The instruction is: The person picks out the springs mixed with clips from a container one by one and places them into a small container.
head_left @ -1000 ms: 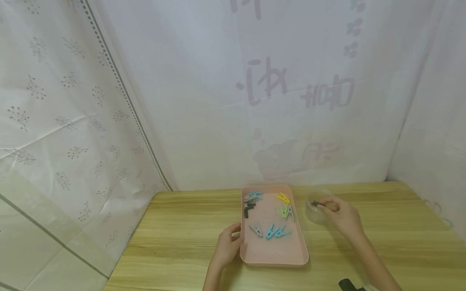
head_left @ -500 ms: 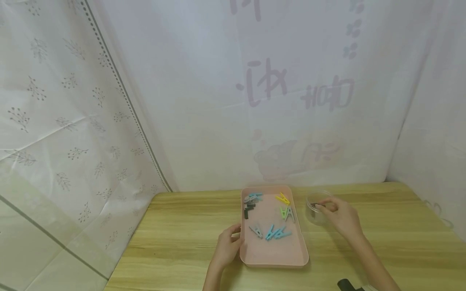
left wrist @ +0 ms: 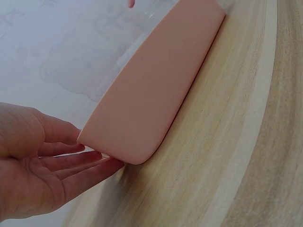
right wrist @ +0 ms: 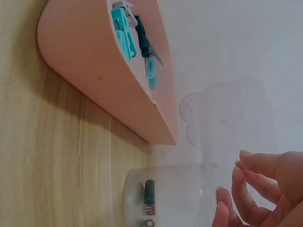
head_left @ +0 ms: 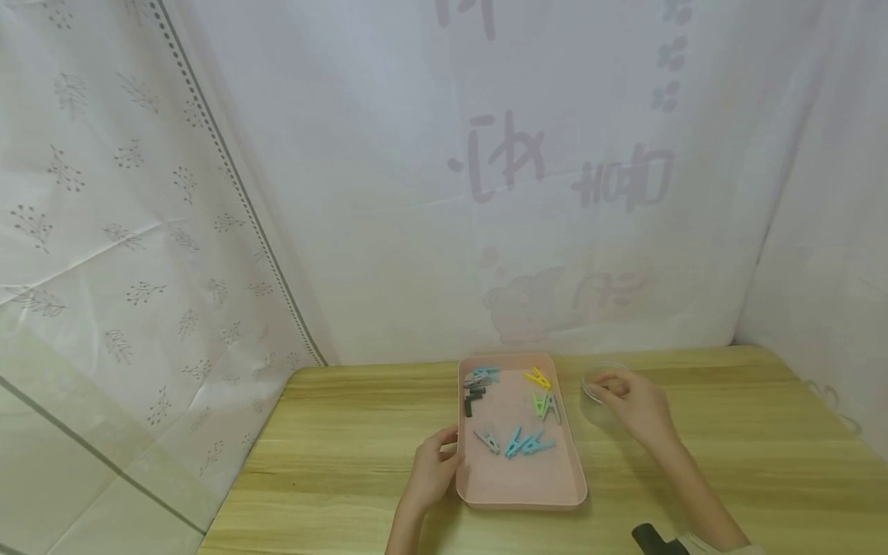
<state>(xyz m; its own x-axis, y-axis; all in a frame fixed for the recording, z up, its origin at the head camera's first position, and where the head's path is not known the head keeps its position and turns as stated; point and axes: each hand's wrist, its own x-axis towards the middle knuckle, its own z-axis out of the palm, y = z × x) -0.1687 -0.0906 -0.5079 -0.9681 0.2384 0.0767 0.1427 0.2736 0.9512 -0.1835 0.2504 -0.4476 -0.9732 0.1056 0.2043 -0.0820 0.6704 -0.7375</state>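
My left hand is at the left side of a pink tray; its fingertips touch the outer wall and rim. Clothespins in the tray include a yellow one, a light green one and several blue ones. Over a clear round tub, right of the tray, hovers my right hand. Its thumb and fingers are loosely bent, and nothing shows between the fingertips in the right wrist view. Inside the tub lie a dark ribbed piece and a smaller reddish coil.
Grey clothespins and dark ribbed pieces also lie in the tray, the dark ones along its left wall. The wood-grain table ends at a white printed curtain. A black device is near the right wrist.
The small dark piece pinched in my right hand earlier no longer shows between its fingers. That hand has shifted slightly left over the tub. The left hand and tray stay put.
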